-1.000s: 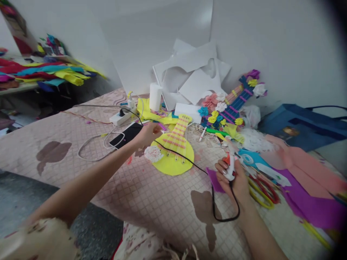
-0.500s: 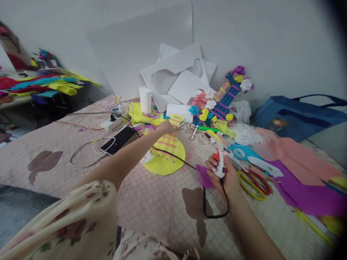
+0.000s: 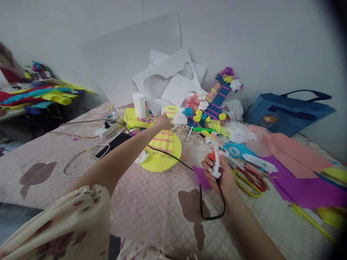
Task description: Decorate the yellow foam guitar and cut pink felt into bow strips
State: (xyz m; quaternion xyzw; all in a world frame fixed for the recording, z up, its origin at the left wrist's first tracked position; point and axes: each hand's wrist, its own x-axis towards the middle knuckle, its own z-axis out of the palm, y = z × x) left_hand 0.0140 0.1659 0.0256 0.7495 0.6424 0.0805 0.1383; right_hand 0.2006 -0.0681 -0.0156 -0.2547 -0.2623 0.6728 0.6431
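Note:
A flat yellow paper guitar (image 3: 162,159) with pink bands and pale strings lies on the table, its headstock pointing away from me. My left hand (image 3: 163,122) is closed at the guitar's neck, with the fingertips partly hidden. On the right, my right hand (image 3: 226,177) grips a white glue gun (image 3: 217,167) with an orange trigger, its nozzle pointing away. The gun's black cord (image 3: 173,157) loops under the hand and runs across the guitar to a power strip (image 3: 105,131). Purple paper (image 3: 201,177) lies beside my right fingers.
Yellow-handled scissors (image 3: 248,183) and red-handled ones lie right of the glue gun, near purple sheets (image 3: 300,189). Behind stand a finished blue guitar (image 3: 221,99) with paper flowers, white board offcuts (image 3: 176,86) and a blue bag (image 3: 287,113). A phone (image 3: 114,142) lies left.
The whole view has shifted slightly. My left hand and the guitar's headstock appear a little higher and farther from me. My right hand still holds the glue gun.

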